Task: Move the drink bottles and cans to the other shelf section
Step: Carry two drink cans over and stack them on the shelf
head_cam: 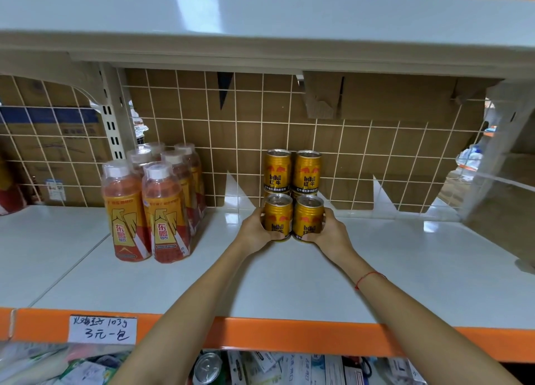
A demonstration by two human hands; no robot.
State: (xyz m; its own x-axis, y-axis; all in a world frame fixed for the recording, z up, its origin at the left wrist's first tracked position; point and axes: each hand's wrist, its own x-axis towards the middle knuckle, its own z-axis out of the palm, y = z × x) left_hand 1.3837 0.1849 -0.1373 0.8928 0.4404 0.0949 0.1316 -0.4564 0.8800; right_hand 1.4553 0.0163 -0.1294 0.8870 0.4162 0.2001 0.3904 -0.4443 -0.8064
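I hold two gold Red Bull cans (292,218) in the middle of the frame, my left hand (254,231) and right hand (331,232) squeezing them together from each side. They stand upright, touching. The bottle pack (150,202) sits near, to the left.

Bare forearms — thin red string bracelet (370,277) on right wrist.

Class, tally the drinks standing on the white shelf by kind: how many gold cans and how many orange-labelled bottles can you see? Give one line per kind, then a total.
Gold cans: 6 (two stacked at the back on two partly hidden ones, two in front held by the left hand and right hand)
Orange-labelled bottles: 6
Total: 12
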